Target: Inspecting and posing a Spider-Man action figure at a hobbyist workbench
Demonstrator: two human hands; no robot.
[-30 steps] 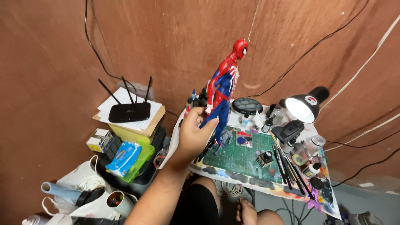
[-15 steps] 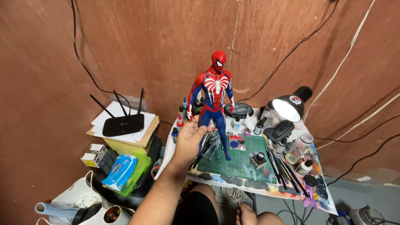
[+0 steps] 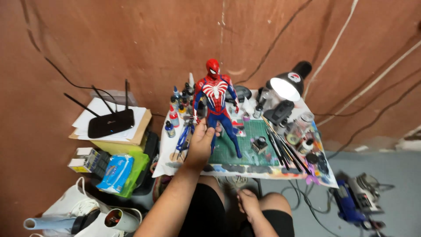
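Right now your left hand (image 3: 201, 142) is closed around the near leg of the red and blue action figure (image 3: 217, 105), fingers wrapped at about thigh height. You hold the figure upright, facing you, over the green cutting mat (image 3: 245, 145); its other leg stretches down and to the right, the foot low over the mat, though you cannot tell whether it touches. The figure's arms hang a little out from its sides.

Your right hand (image 3: 249, 202) is low and near, resting on your right knee below the table's near edge. It looks loosely curled and holds nothing that you can see.

The mat lies on a small white table (image 3: 169, 153) smeared with paint along its near edge. To the left of your left hand lie blue-handled pliers (image 3: 183, 137), and beyond them stands a cluster of small paint bottles (image 3: 175, 115). To the right of the mat a row of brushes (image 3: 283, 149) lies slanted, with small jars (image 3: 302, 131) beyond. A black desk lamp (image 3: 287, 85), lit, stands at the far right of the table.

Well to the left, a black router (image 3: 110, 123) sits on papers on a cardboard box.
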